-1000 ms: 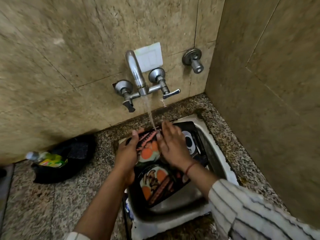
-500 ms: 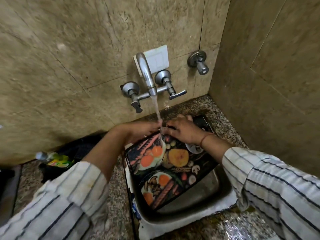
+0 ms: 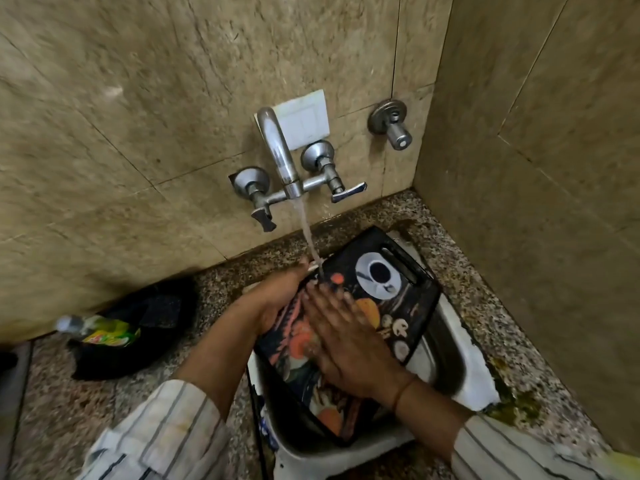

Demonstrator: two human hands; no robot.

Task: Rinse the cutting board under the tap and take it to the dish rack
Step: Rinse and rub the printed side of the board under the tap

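Cutting board (image 3: 398,292), a black plastic slab printed with vegetables and a coffee cup, leans tilted in the steel sink (image 3: 440,362) under the chrome tap's (image 3: 280,157) stream. The left hand (image 3: 277,299) grips its left edge; the right hand (image 3: 343,337) lies flat, open, on its face. Rinsing looks underway; carrying to the rack remains, no rack visible.

The left hand (image 3: 277,299) curls its fingers around an edge, palm inward; the right hand (image 3: 346,344) lies flat, fingers spread, pointing far.

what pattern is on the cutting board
Black cutting board printed with food pictures and a coffee cup; head view.
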